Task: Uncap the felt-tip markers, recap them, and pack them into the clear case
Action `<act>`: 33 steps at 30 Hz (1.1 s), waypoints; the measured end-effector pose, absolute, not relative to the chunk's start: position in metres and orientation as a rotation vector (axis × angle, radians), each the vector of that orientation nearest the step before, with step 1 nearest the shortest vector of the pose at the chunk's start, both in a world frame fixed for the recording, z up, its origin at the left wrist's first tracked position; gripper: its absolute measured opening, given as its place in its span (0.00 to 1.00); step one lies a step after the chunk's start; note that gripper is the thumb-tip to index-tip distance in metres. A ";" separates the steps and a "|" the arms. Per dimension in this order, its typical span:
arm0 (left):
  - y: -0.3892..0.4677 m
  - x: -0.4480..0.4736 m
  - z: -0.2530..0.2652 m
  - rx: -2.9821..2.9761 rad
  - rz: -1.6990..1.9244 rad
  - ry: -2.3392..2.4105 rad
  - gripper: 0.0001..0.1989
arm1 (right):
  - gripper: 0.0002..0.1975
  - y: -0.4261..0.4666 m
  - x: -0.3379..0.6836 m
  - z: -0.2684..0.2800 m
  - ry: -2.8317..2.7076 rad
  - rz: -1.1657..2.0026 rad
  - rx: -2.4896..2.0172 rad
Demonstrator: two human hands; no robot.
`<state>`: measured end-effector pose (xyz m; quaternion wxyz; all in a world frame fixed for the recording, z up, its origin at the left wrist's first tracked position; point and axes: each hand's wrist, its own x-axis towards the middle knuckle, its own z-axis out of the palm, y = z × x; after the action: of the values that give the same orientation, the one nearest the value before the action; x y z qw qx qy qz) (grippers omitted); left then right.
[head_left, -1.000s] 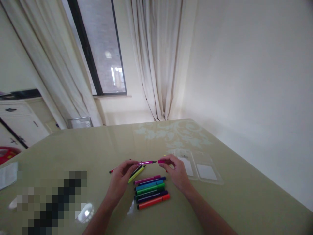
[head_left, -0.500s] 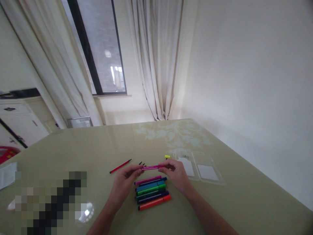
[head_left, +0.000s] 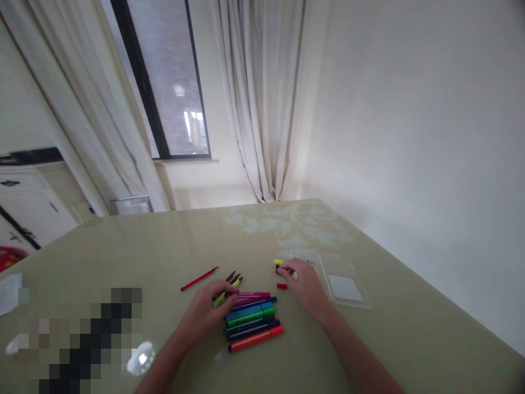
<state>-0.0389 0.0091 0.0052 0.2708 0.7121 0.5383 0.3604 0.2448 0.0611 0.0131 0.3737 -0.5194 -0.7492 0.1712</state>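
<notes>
My left hand (head_left: 207, 306) has thumb and fingers closed at the left end of a magenta marker (head_left: 258, 296), which lies at the top of a row of capped markers. Below it in the row come a blue marker (head_left: 248, 312), a green marker (head_left: 251, 317) and an orange-red marker (head_left: 256, 339). My right hand (head_left: 303, 284) pinches at a small dark cap (head_left: 278, 268), partly hidden by the fingertips. A yellow cap (head_left: 278, 262) lies just beyond it and a red cap (head_left: 281, 286) nearer.
An uncapped red marker (head_left: 199, 278) lies left of several other uncapped markers (head_left: 233, 276), partly behind my left hand. A clear plastic case (head_left: 361, 279) lies unfolded at the right, with a white card (head_left: 345, 288) in it. Paper (head_left: 10, 294) rests at the left edge.
The magenta marker, held up between both hands before, is now down at the row with my left hand. My right hand has let go of it and moved to the loose caps.
</notes>
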 end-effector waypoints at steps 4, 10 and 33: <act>0.015 -0.053 0.003 2.028 0.927 1.537 0.14 | 0.09 0.064 0.250 0.004 -2.124 0.337 -1.411; 0.028 -0.098 -0.016 1.915 0.809 2.344 0.20 | 0.08 0.062 0.249 0.002 -2.236 0.342 -1.408; 0.009 -0.023 0.000 1.906 1.169 1.537 0.13 | 0.08 0.040 0.219 0.024 -1.951 0.625 -0.974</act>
<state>-0.0227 0.0089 0.0004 0.2127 0.6863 0.5536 0.4211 0.2190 0.0397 0.0242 0.4231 -0.3891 -0.7793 0.2496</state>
